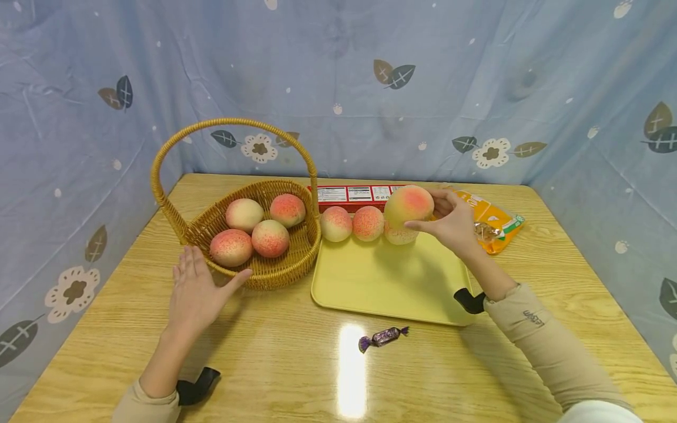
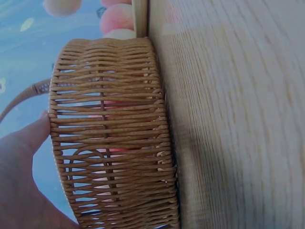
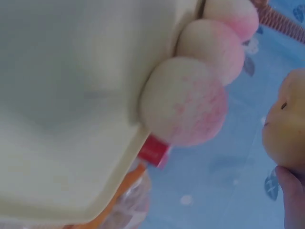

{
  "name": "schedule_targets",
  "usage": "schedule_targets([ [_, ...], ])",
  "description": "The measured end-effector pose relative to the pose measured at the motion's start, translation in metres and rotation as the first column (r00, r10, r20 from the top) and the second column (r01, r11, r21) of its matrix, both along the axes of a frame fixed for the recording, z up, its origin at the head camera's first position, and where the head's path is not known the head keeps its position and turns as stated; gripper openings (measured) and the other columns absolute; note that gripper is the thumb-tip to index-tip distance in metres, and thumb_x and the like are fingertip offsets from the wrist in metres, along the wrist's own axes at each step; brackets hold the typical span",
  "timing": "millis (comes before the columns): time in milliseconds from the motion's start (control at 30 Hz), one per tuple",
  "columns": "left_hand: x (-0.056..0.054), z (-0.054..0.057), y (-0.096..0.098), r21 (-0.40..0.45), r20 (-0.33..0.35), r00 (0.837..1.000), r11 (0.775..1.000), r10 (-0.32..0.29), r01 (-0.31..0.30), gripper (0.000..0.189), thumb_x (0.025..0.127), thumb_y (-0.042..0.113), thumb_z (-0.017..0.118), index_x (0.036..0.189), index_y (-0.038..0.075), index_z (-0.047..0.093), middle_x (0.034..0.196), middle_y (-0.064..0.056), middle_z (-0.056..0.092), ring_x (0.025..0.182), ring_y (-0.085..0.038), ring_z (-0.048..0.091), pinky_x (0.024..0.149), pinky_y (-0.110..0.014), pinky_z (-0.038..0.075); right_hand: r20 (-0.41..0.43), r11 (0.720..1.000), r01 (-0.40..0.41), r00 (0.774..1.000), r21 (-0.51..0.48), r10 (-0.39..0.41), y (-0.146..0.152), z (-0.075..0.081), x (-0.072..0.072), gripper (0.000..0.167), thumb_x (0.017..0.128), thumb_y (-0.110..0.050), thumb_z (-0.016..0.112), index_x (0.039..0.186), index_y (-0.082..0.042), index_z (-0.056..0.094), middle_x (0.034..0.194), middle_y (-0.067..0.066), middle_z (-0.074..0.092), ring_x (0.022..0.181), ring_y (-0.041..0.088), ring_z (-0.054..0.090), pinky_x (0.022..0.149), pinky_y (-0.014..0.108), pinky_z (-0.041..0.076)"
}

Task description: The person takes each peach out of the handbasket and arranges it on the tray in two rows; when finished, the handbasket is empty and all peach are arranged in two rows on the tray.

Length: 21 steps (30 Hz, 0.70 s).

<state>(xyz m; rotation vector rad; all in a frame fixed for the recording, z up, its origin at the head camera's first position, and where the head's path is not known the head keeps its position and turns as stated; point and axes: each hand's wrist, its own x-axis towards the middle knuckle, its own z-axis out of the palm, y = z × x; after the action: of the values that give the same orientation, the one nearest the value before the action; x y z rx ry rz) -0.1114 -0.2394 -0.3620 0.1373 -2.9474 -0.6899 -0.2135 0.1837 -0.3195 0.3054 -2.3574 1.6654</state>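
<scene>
My right hand (image 1: 449, 220) holds a large yellow peach (image 1: 404, 202) with a red blush, thumb below and fingers at its far side, raised above the yellow tray (image 1: 391, 282). In the right wrist view, this peach (image 3: 286, 131) shows at the right edge, clear of the row. Three smaller peaches (image 1: 367, 224) line the tray's back edge, the rightmost partly hidden behind the held one. At the left stands a wicker basket (image 1: 275, 279) with several peaches (image 1: 271, 238) inside. My left hand (image 1: 195, 294) touches its near rim with fingers extended; its thumb meets the wickerwork (image 2: 109, 138) in the left wrist view.
A tall handle (image 1: 233, 121) arches over the basket. Behind the tray lies a long red box (image 1: 335, 194), and an orange snack bag (image 1: 492, 220) is at the right. A purple-wrapped candy (image 1: 385, 336) lies in front of the tray. A patterned curtain encloses the table.
</scene>
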Motion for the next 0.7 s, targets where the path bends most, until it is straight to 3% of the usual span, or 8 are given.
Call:
schedule_targets([
  [267,0.0,0.0,-0.001,0.003,0.004,1.0,1.0,0.0,0.0,0.119,0.087,0.07,0.051,0.145,-0.02,0.0,0.15,-0.041,-0.005,0.14,-0.054,0.0,0.114,-0.061,0.001,0.056,0.99,0.138,0.989,-0.007,-0.138,0.028,-0.005,0.0,0.066,0.072,0.002,0.084,0.13,0.009,0.052,0.107,-0.01,0.06,0.094,-0.006,0.059,0.084,0.012,0.049],
  [433,0.0,0.0,0.0,0.005,0.002,1.0,1.0,-0.002,0.002,0.118,0.088,0.07,0.051,0.145,-0.021,0.0,0.15,-0.041,-0.005,0.14,-0.054,0.0,0.114,-0.061,0.001,0.09,0.976,0.217,0.972,-0.021,-0.215,0.041,-0.012,-0.001,0.063,0.072,0.0,0.085,0.126,0.007,0.053,0.097,-0.021,0.058,0.093,-0.008,0.058,0.083,0.01,0.048],
  [567,0.0,0.0,0.0,0.007,0.011,1.0,1.0,0.001,-0.002,0.119,0.087,0.07,0.051,0.145,-0.02,-0.001,0.151,-0.04,-0.006,0.141,-0.053,0.0,0.114,-0.061,0.001,0.142,0.967,0.254,0.957,0.005,-0.253,0.051,-0.019,-0.002,0.063,0.073,-0.001,0.084,0.126,0.008,0.051,0.1,-0.016,0.058,0.091,-0.008,0.056,0.082,0.008,0.047],
  [700,0.001,0.001,0.0,0.011,0.016,1.0,1.0,0.003,-0.003,0.119,0.087,0.07,0.051,0.145,-0.02,-0.001,0.151,-0.04,-0.007,0.141,-0.053,-0.002,0.114,-0.061,0.0,0.173,0.964,0.252,0.949,0.082,-0.263,0.057,-0.026,-0.003,0.071,0.075,-0.008,0.084,0.132,0.011,0.046,0.117,0.01,0.061,0.088,-0.009,0.053,0.079,0.007,0.047],
])
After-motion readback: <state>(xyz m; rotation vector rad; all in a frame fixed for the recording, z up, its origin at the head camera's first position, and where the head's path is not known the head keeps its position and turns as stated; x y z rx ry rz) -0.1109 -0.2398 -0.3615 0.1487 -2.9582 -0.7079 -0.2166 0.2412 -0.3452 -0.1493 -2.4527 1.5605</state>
